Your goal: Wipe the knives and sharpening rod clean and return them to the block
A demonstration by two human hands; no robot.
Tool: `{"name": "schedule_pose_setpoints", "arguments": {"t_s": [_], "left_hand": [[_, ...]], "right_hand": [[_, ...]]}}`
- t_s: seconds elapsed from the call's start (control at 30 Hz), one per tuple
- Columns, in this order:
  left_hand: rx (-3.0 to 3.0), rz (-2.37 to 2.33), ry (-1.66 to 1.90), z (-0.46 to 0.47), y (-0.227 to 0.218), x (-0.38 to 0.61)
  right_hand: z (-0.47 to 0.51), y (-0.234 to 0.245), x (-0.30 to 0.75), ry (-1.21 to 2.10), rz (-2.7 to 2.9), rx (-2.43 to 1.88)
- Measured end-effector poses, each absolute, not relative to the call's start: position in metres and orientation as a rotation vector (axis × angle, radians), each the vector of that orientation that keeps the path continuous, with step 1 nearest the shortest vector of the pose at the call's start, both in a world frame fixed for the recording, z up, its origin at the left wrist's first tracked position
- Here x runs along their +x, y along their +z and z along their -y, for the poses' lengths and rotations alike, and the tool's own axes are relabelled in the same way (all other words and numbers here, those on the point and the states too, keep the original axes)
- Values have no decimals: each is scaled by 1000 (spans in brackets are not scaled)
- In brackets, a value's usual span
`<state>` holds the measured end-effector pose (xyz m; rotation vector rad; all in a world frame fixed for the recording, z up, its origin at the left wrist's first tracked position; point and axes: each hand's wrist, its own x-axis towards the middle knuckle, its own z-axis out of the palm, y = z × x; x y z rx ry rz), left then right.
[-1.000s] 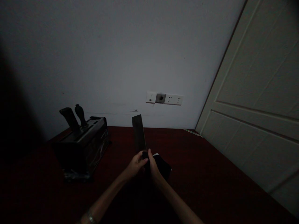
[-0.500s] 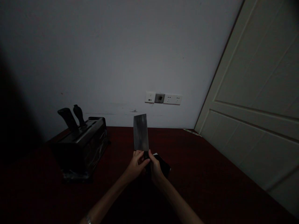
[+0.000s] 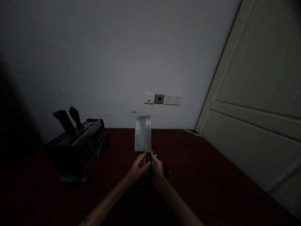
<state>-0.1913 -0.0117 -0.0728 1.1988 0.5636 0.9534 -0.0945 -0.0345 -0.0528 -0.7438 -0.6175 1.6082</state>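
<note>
The left hand (image 3: 137,168) and right hand (image 3: 158,170) grasp the cleaver (image 3: 143,138) by its handle (image 3: 148,156), likely to avoid the far blade (image 3: 143,130); the dark object (image 3: 166,169) at right is unclear.

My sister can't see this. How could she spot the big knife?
Find the dark red table. Over its middle, the left hand and right hand hold the knife by its black handle. Its wide grey blade shows; the black holder at left shows only handles.
</note>
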Motion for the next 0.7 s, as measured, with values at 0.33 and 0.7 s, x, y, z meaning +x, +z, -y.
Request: {"name": "schedule_pose_setpoints", "arguments": {"t_s": [0.33,0.7], "left_hand": [[1390,-578,882,-5,-81,-199],[2899,-445,453,-13,-96,-171]], "right_hand": [[44,-23,-60,1743,732,-461],[35,-33,-58,1838,728,-281]]}}
